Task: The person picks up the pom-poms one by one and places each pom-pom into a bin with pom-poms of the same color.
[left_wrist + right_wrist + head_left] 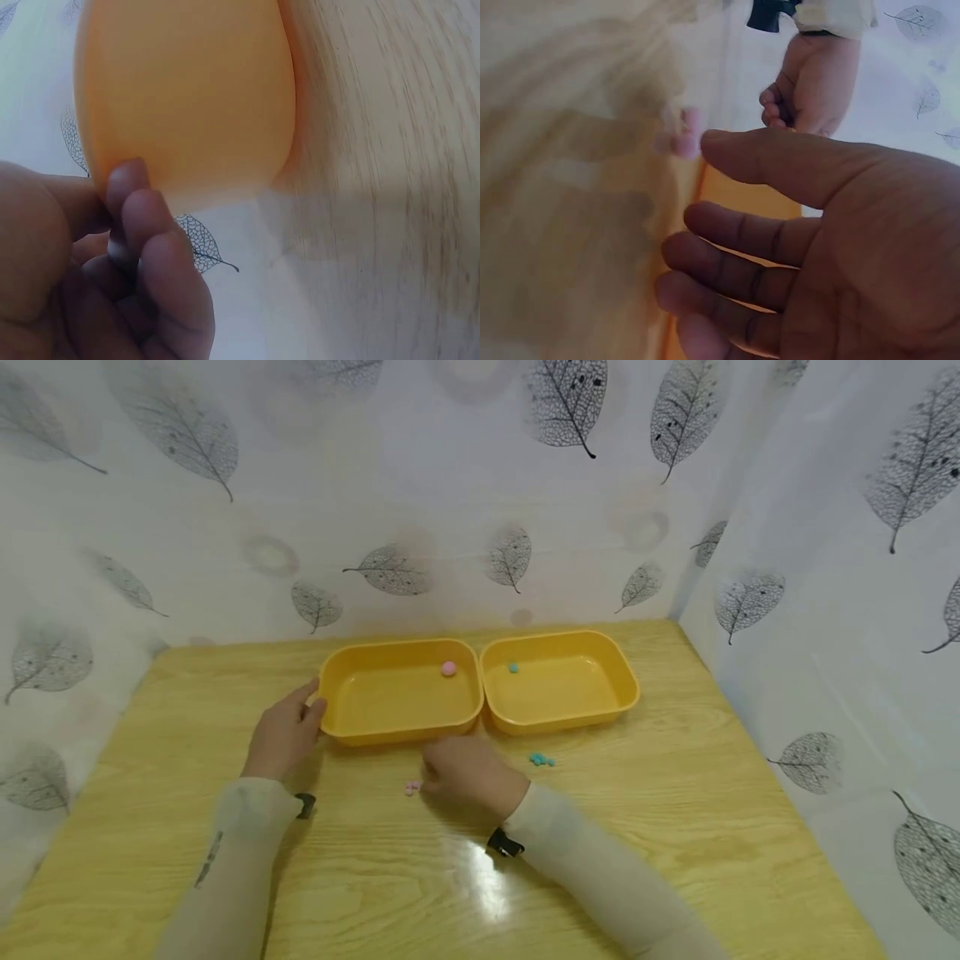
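Observation:
Two yellow trays stand side by side at the back of the table. The left tray (pixel 352 693) holds a pink ball (pixel 448 668); the right tray (pixel 577 689) holds a small teal piece (pixel 513 667). My left hand (pixel 288 731) (pixel 131 217) lies at the left tray's (pixel 187 90) outer end, with curled fingers against its wall and the thumb at the rim. My right hand (pixel 459 774) (pixel 701 180) hovers over the table, fingers relaxed and holding nothing. Its thumb tip is close to a few small pink pieces (pixel 412 787) (pixel 681 139). Small teal pieces (pixel 542 760) lie to its right.
The wooden table (pixel 675 827) is closed in by leaf-patterned curtain walls (pixel 825 568) at the back and on both sides. Bare wood stretches in front of the trays and along the near edge.

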{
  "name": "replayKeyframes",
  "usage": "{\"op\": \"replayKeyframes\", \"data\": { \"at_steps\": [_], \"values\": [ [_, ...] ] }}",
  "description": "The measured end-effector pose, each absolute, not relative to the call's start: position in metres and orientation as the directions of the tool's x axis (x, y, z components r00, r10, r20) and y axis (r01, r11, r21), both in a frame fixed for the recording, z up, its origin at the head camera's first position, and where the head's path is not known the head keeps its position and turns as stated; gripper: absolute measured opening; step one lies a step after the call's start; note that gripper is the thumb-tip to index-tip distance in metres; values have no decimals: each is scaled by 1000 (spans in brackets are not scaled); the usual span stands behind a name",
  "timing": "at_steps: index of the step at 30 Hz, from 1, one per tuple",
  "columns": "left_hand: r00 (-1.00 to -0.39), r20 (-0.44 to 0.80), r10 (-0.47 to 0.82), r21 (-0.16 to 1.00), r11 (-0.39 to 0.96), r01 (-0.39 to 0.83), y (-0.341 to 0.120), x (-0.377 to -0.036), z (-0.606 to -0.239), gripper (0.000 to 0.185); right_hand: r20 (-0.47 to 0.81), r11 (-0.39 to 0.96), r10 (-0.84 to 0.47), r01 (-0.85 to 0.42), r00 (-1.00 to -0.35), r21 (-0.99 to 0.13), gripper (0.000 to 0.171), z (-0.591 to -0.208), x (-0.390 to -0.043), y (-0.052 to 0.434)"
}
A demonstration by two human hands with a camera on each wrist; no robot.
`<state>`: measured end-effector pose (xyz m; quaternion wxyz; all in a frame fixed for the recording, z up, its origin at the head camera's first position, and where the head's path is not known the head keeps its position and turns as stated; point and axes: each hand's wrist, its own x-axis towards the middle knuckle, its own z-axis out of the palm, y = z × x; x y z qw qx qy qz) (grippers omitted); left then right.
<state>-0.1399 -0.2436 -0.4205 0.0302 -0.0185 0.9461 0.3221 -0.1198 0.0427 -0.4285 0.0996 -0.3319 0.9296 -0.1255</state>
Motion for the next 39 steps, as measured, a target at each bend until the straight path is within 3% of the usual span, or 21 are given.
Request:
{"op": "replayKeyframes", "data": {
  "at_steps": [6,15,39],
  "values": [
    [-997,-81,-11,619,783,-59,-240,-136,-420,57,-126,746,-644,-584,-754,-319,31,-436,-113,37],
    [-997,-76,-11,612,789,-55,-241,-135,-418,58,-131,750,-651,-607,-748,-262,18,-435,-114,34],
    [-994,-103,-25,618,782,-84,-238,-137,-418,58,-44,699,-705,-682,-708,-215,14,-432,-111,34]
  ]
}}
